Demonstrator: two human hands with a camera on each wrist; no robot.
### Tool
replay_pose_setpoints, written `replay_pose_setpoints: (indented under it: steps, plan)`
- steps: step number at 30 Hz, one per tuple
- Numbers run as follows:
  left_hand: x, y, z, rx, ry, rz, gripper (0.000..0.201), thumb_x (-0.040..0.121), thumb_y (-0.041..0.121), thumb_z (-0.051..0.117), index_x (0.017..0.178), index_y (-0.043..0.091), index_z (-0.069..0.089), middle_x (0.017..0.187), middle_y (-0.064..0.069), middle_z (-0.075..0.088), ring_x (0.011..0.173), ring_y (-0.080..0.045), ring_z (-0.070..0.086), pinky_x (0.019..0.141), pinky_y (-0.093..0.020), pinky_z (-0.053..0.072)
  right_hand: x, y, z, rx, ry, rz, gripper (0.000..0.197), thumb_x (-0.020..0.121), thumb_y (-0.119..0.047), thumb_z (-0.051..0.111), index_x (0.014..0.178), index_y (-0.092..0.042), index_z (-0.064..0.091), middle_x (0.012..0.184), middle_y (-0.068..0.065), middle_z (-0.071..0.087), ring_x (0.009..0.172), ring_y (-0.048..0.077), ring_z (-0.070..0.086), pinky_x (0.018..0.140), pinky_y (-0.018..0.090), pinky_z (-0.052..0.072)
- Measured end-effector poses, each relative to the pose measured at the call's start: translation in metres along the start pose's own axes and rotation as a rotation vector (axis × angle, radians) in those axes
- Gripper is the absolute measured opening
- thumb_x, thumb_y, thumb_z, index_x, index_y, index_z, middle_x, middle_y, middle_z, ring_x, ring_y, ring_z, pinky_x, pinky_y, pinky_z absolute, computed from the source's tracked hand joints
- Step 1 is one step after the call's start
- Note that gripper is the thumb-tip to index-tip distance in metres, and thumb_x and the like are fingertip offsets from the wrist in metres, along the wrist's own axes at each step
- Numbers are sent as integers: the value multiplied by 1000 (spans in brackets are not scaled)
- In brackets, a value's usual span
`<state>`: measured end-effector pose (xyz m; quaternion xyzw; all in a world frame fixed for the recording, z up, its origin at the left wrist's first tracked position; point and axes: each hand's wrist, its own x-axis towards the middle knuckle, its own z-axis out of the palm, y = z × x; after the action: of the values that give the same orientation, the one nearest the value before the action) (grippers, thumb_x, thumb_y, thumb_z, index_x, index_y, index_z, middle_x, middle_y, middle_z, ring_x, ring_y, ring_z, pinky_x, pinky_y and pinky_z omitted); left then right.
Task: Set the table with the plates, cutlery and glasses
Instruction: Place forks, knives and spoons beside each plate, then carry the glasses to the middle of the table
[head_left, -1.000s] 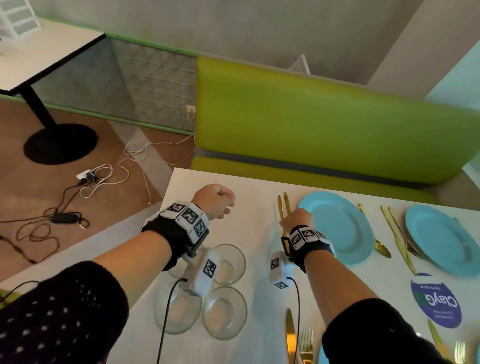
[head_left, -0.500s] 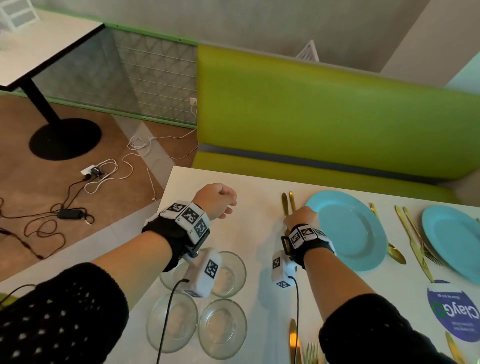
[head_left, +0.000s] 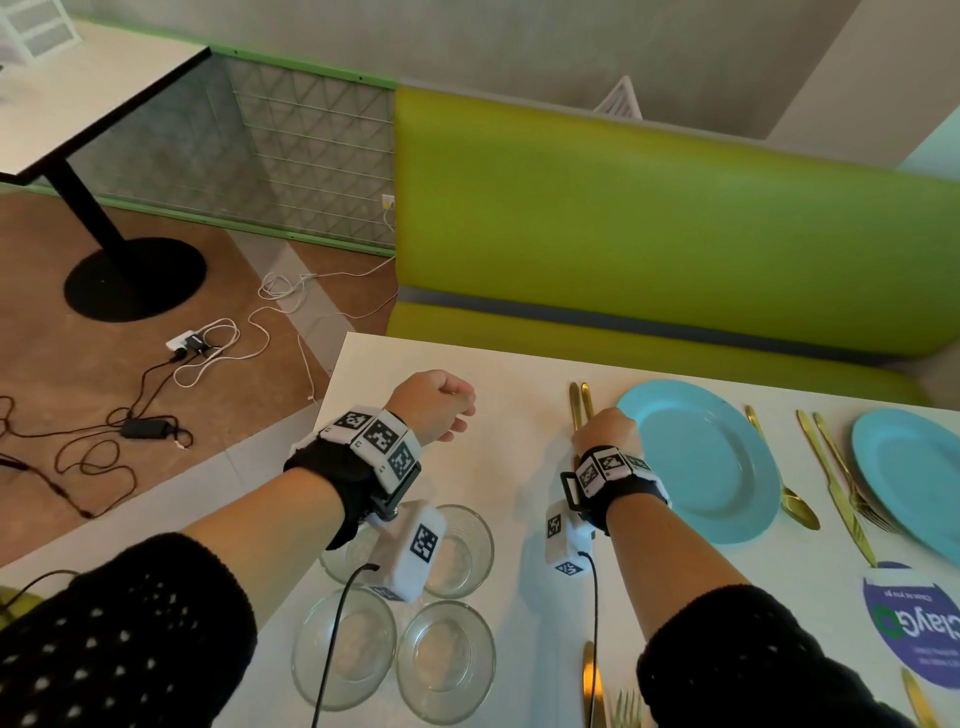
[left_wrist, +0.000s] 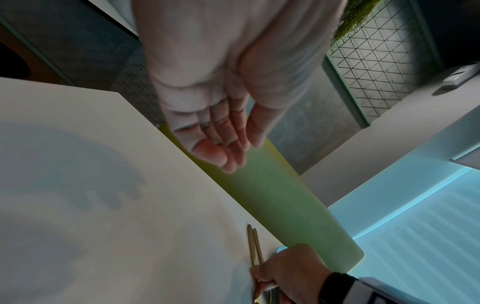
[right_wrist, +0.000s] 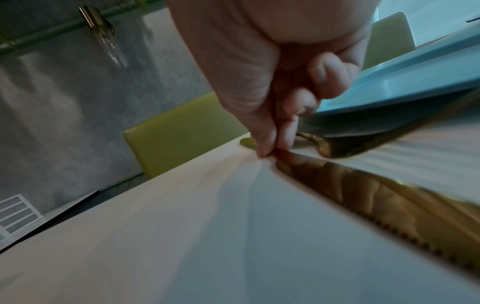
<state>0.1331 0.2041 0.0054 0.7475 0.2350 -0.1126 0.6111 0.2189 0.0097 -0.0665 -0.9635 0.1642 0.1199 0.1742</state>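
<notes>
My right hand (head_left: 597, 431) rests on the white table (head_left: 509, 415) just left of a blue plate (head_left: 701, 462). Its thumb and forefinger (right_wrist: 270, 152) pinch the handle of a gold knife (right_wrist: 376, 195), which lies flat with its serrated blade toward me. A second gold piece (right_wrist: 337, 148) lies beside it against the plate's rim. Both handles (head_left: 580, 405) stick out past my knuckles. My left hand (head_left: 452, 410) hovers over bare table farther left, fingers (left_wrist: 228, 148) loosely curled and holding nothing. Several clear glasses (head_left: 447, 660) stand grouped under my left forearm.
Right of the plate lie a gold spoon (head_left: 795, 504), knife (head_left: 836, 499) and fork (head_left: 857, 499), then a second blue plate (head_left: 909, 478). More gold cutlery (head_left: 592, 691) and a blue sticker (head_left: 914, 629) sit near me. A green bench (head_left: 649, 234) backs the table; cables (head_left: 156, 405) cross the floor.
Both hands stay where they were; the right keeps its pinch on the cutlery. Only the head view has drifted slightly.
</notes>
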Motion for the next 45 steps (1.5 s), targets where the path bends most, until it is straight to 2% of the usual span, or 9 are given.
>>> replay_pose_setpoints:
  steps: [11,19,24,28,34,37,40,42,45]
  plan:
    - [-16,-2,-3,-13,13,16,18,93,13,50,78,21,55,79,2,62,65,-12,58,58,-22,46,-15,4,-15,-21,-11,-41,18,90,-11,55,98,1,66,102,16,70,96,33,67,78,37,55]
    - [-76,-5,1,-29,-51,89,16,92,13,52,78,19,56,78,1,62,63,-13,57,55,-21,45,-81,30,-48,-9,-30,-117,35,87,-34,58,103,-5,70,105,11,70,100,27,65,77,30,51]
    - [-133,-22,11,6,-136,129,14,91,16,53,79,20,57,81,1,64,65,-13,59,56,-21,46,-155,66,-48,-21,-107,-175,33,88,-35,59,104,-7,70,113,10,68,108,25,62,93,31,50]
    - [-183,-42,21,56,-242,136,7,92,17,52,89,15,58,81,1,64,65,-11,59,56,-18,49,-202,89,-30,29,-180,-190,20,82,-32,68,94,-16,74,106,3,72,94,15,63,83,21,47]
    - [-230,-114,25,442,-498,-73,15,90,29,56,83,16,56,83,2,64,64,-11,60,51,-17,47,-243,102,0,42,-252,-159,30,78,-30,74,106,-17,69,113,2,67,85,13,58,90,26,52]
    - [-230,-144,7,665,-448,-235,26,88,34,59,94,8,59,91,-4,66,59,-14,57,56,-22,47,-253,98,8,50,-278,-157,42,76,-30,76,114,-18,64,116,3,66,94,17,62,95,28,50]
    - [-215,-156,-21,838,-269,-274,58,85,46,60,124,3,53,126,-11,61,103,-22,63,86,-27,48,-259,91,16,72,-315,-171,60,74,-31,78,128,-18,54,119,3,65,110,18,60,99,25,45]
    - [-204,-162,-38,770,-93,-249,81,79,51,65,137,2,36,141,-12,47,128,-25,49,99,-27,41,-263,85,20,115,-344,-194,72,72,-31,80,134,-20,45,124,4,61,117,18,55,95,23,41]
    - [-190,-172,-48,531,36,-136,96,69,44,78,141,4,28,143,-11,40,133,-24,41,103,-28,36,-268,78,29,174,-327,-249,86,67,-30,83,139,-19,37,131,5,54,123,21,49,99,27,39]
